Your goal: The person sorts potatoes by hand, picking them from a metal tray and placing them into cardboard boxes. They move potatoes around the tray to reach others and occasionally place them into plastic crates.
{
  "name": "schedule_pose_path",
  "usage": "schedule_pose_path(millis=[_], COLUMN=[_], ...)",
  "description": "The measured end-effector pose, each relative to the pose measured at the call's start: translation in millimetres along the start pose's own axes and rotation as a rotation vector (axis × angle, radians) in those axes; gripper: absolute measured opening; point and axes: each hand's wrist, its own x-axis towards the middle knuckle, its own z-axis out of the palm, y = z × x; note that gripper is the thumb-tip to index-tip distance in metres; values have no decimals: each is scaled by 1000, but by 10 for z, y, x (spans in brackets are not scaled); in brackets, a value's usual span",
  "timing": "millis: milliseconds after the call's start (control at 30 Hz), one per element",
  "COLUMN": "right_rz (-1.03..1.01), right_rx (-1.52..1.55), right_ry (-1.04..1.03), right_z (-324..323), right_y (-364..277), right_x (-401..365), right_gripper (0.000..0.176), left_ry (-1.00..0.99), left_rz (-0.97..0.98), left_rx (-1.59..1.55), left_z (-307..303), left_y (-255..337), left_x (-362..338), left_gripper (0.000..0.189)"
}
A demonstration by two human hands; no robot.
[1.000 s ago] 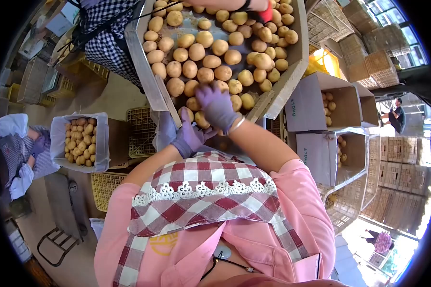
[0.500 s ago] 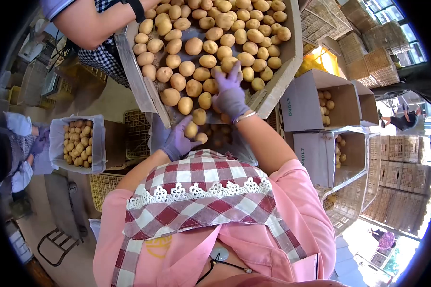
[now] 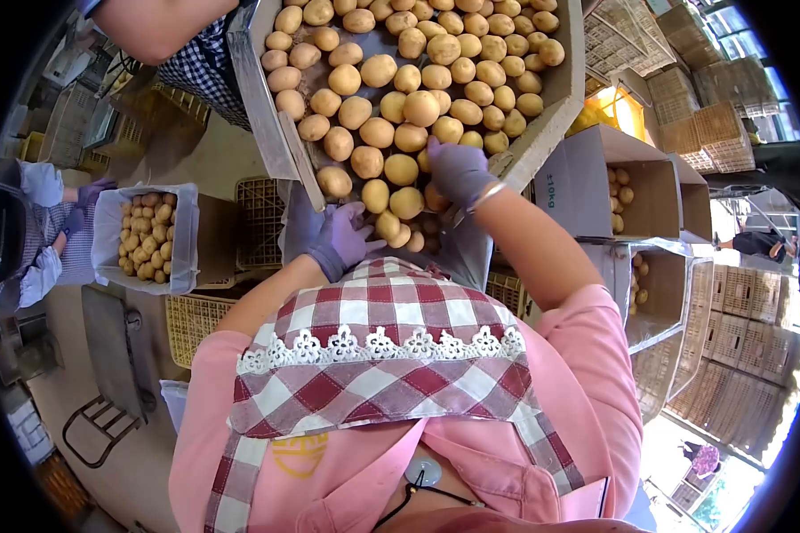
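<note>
Many pale yellow potatoes (image 3: 420,108) lie in a tilted tray (image 3: 278,153) with raised sides. Its narrow mouth faces me, and several potatoes are heaped there. My left hand (image 3: 342,238), in a purple glove, is at the left of the mouth, fingers apart beside a potato (image 3: 388,225). On the other side, my gloved right hand (image 3: 462,173) rests against potatoes at the right of the mouth. Its fingers are bent downward and partly hidden, with no potato seen in its grasp. Below the mouth, more potatoes sit in shadow, close to my apron (image 3: 382,311).
At right stand cardboard boxes (image 3: 567,182) with potatoes inside. To the left is a lined box of potatoes (image 3: 187,235), with a co-worker's gloved hands (image 3: 84,204) near it. Another person's arm (image 3: 164,27) reaches in at top left. Yellow crates (image 3: 197,324) and a trolley (image 3: 116,355) stand below.
My right hand has moved right and its spread fingers have bent down. Potatoes have shifted toward the mouth. My left hand has stayed by the mouth's left side. The view has shifted slightly.
</note>
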Motion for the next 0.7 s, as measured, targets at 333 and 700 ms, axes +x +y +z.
schedule_pose_path(millis=[333, 700], right_rz=[-80, -237], right_rx=[514, 333], right_ry=[250, 294], right_z=[-356, 174], right_y=[224, -389], right_x=[-153, -101], right_gripper=[56, 59], left_ry=[51, -37], left_rz=[61, -111], left_rx=[-120, -219], left_z=[-15, 39], left_y=[106, 141], left_x=[-120, -140], left_gripper=[70, 82])
